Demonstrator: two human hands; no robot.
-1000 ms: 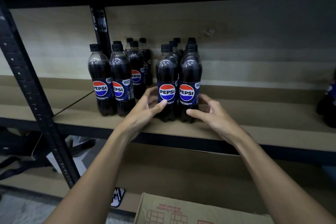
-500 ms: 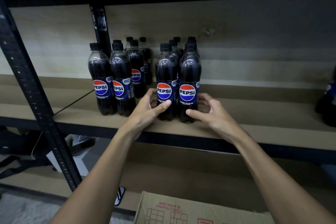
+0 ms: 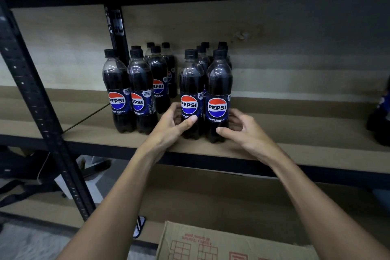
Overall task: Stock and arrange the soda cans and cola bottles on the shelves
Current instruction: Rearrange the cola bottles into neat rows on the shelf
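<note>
On the shelf (image 3: 295,143), the left hand (image 3: 173,126) grips the front-left cola bottle (image 3: 191,91) of the right cluster, while the right hand (image 3: 245,131) curls round the touching front-right cola bottle (image 3: 218,88), seemingly gripping it too.

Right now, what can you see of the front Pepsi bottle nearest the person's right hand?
The front right bottle is clear plastic filled with dark cola, with a black cap and a dark blue label reading PEPSI ZERO SUGAR. It stands upright near the front edge of the brown shelf, touching the neighbouring bottle that the left hand grips. The right hand curls round its lower part, thumb in front.
</note>
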